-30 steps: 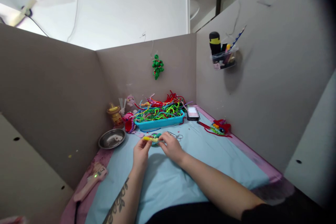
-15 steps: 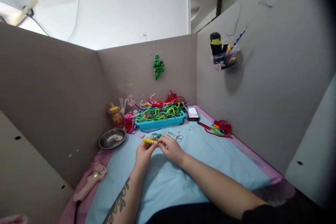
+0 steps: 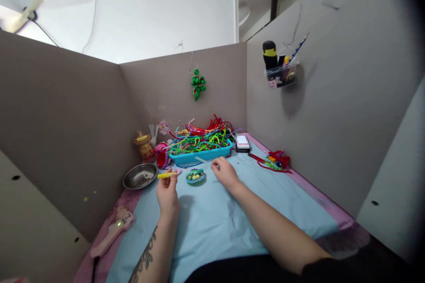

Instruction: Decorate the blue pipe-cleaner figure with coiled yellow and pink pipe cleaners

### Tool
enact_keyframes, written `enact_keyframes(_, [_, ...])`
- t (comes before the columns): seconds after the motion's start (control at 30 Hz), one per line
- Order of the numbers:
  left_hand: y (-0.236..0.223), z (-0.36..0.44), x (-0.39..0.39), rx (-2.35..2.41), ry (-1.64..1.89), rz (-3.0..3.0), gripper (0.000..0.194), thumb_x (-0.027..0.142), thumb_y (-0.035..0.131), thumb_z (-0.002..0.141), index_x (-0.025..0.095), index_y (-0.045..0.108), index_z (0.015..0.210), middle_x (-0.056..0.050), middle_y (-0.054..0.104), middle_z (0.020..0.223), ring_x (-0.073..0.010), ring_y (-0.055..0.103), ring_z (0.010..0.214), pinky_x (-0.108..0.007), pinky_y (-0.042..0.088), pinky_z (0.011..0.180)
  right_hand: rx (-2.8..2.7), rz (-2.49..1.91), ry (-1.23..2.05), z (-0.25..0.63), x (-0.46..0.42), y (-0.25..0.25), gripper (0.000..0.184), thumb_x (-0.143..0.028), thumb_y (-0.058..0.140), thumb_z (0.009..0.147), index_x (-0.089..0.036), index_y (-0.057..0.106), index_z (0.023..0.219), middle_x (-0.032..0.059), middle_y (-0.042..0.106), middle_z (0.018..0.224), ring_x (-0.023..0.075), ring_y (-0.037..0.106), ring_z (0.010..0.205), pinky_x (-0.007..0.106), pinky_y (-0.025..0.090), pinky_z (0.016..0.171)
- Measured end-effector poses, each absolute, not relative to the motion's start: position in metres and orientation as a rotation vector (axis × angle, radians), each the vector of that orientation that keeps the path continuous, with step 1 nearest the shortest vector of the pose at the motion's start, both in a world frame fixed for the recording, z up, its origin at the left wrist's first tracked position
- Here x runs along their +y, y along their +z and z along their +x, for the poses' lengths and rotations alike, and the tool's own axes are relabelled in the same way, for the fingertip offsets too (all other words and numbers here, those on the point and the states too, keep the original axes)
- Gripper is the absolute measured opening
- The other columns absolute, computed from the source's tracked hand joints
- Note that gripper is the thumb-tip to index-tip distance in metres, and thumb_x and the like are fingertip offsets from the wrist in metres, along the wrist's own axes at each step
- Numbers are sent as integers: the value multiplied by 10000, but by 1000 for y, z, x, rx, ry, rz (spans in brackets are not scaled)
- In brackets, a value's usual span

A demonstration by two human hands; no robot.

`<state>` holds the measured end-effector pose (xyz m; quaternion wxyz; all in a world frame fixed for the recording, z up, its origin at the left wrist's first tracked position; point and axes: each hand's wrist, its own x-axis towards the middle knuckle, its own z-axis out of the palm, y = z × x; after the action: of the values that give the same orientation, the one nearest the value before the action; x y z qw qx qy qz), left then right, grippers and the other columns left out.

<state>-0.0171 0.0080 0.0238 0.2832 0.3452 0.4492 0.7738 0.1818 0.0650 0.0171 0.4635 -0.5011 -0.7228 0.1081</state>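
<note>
My left hand (image 3: 168, 192) is raised over the left part of the table. Its fingers pinch a yellow coiled pipe cleaner (image 3: 163, 175). Farther right, my right hand (image 3: 225, 173) is closed, and a slim grey blade juts leftward from its fingers. This looks like the scissors (image 3: 201, 160), whose handles my fingers hide. Between both hands lies a round blue-green pipe-cleaner piece (image 3: 195, 176) with yellow spots, touched by neither hand.
A blue tray (image 3: 202, 155) of colourful pipe cleaners stands at the back. To the left are a metal bowl (image 3: 139, 176) with white bits and a pink glue gun (image 3: 114, 233). A red-and-green piece (image 3: 278, 160) lies right, beside the partition.
My hands have parted. The left moved left with the yellow coil; the right took up the scissors from the table. The blue-green piece is now uncovered.
</note>
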Motion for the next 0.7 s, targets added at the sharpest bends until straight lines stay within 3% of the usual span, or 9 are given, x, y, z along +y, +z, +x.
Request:
enact_keyframes(0.13, [21, -14, 7, 1308, 1836, 1138, 501, 460, 654, 686, 154, 621, 1081, -37, 654, 854, -128, 566, 704, -209, 422, 611, -1764, -1683, 274, 222, 97, 14, 126, -205, 535, 780, -193, 659, 793, 86, 611, 916, 179, 575, 767, 273, 387, 647])
enact_keyframes(0.23, [17, -7, 5, 1333, 1688, 1428, 393, 439, 644, 698, 165, 686, 977, -46, 664, 831, -169, 571, 743, -236, 433, 621, -1794, -1789, 331, 240, 110, 9, 77, -125, 615, 680, -172, 657, 635, 90, 628, 719, 206, 590, 719, 290, 390, 635])
enact_keyframes(0.3, [15, -3, 5, 1372, 1618, 1606, 300, 405, 650, 696, 179, 720, 881, -55, 654, 787, -181, 569, 729, -247, 438, 607, -1796, -1796, 315, 239, 108, 8, 59, -114, 633, 661, -159, 663, 636, 119, 639, 737, 234, 593, 760, 312, 403, 658])
enact_keyframes(0.4, [13, 0, 4, 1413, 1579, 1768, 228, 353, 639, 716, 195, 732, 852, -49, 610, 723, -158, 541, 635, -258, 436, 587, -1851, -1598, 296, 218, 93, 13, 125, -186, 586, 744, -162, 685, 817, 135, 641, 929, 223, 579, 868, 315, 422, 730])
enact_keyframes(0.53, [17, 2, 0, 1355, 1616, 1766, 190, 307, 655, 709, 187, 727, 837, -55, 599, 765, -156, 557, 670, -259, 454, 616, -1959, -894, 667, 180, 66, 17, 250, -277, 536, 796, -175, 642, 998, 70, 648, 961, 151, 589, 787, 263, 459, 681])
enact_keyframes(0.7, [24, 1, -2, 1282, 1662, 1638, 158, 300, 690, 670, 186, 720, 776, -64, 614, 813, -174, 582, 744, -258, 482, 646, -1813, -802, 948, 161, 52, 15, 187, -242, 581, 735, -155, 640, 890, 17, 650, 759, 112, 548, 617, 233, 440, 588])
